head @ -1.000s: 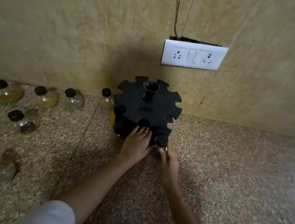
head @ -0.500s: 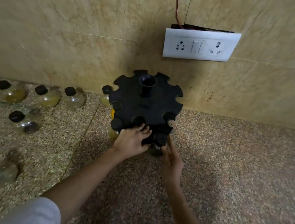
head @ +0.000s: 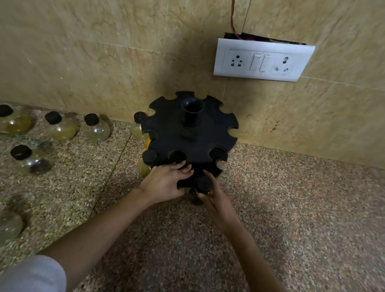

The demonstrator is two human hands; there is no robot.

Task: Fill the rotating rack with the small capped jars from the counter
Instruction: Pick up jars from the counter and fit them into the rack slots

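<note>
Well left of the rack [head: 187, 136], loose jars [head: 60, 127] with black caps stand scattered on the speckled counter [head: 297, 213]. At the rack's near left edge a slotted jar [head: 150, 156] hangs by its neck. The left hand [head: 165, 183] clasps the rack's near rim, fingers curled over it. Just right of that, at the rack's front slot, the right hand [head: 216, 202] pinches a dark jar [head: 203, 184] below its cap, with the cap level with the slot. Above and right of the rack, a white socket plate [head: 262, 60] hangs on the wall.
</note>
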